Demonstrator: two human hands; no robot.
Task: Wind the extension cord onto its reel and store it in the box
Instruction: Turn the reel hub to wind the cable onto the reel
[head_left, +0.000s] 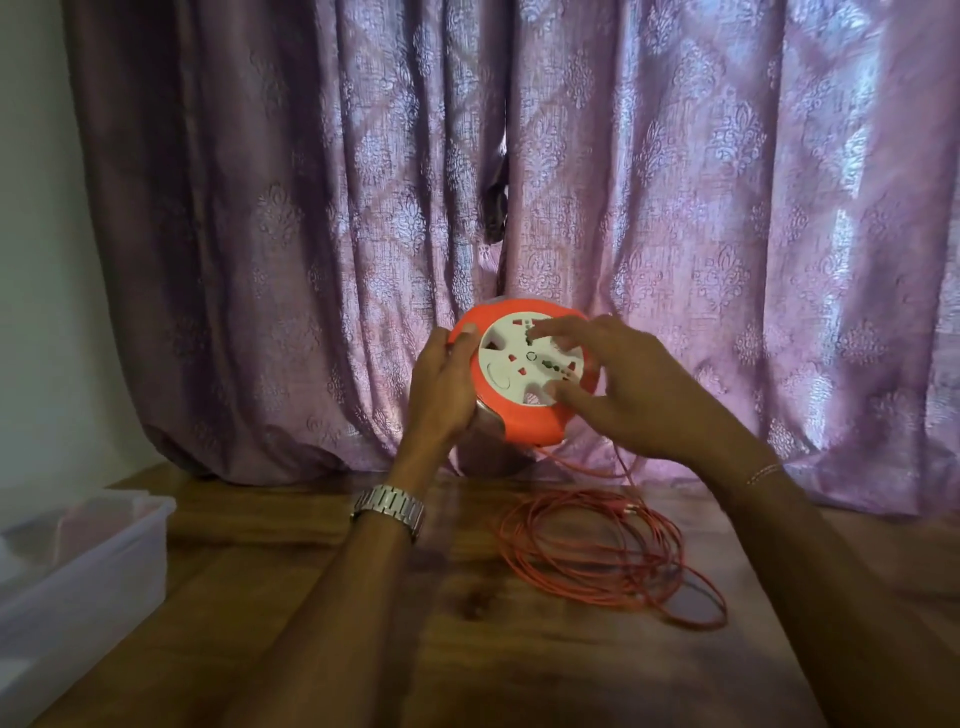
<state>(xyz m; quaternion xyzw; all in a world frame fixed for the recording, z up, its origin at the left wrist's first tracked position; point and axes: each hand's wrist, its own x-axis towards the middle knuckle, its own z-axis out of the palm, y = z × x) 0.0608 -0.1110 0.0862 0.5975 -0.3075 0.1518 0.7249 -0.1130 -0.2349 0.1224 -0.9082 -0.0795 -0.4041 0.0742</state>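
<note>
An orange reel (524, 423) with a white socket face (506, 364) is held up above the wooden table (363, 623), tilted toward me. My left hand (441, 384) grips its left rim, thumb on the orange edge. Over the white face lies my right hand (618, 384), fingers spread and blurred, fingertips touching the face. A thin orange cord (613, 551) hangs from the reel's lower right and lies in loose loops on the table to the right. At the left edge stands a clear plastic box (78, 566).
A purple patterned curtain (727, 234) hangs right behind the reel and pools on the table's far edge. A pale wall (41, 260) is at the left. A metal watch (389, 506) is on my left wrist.
</note>
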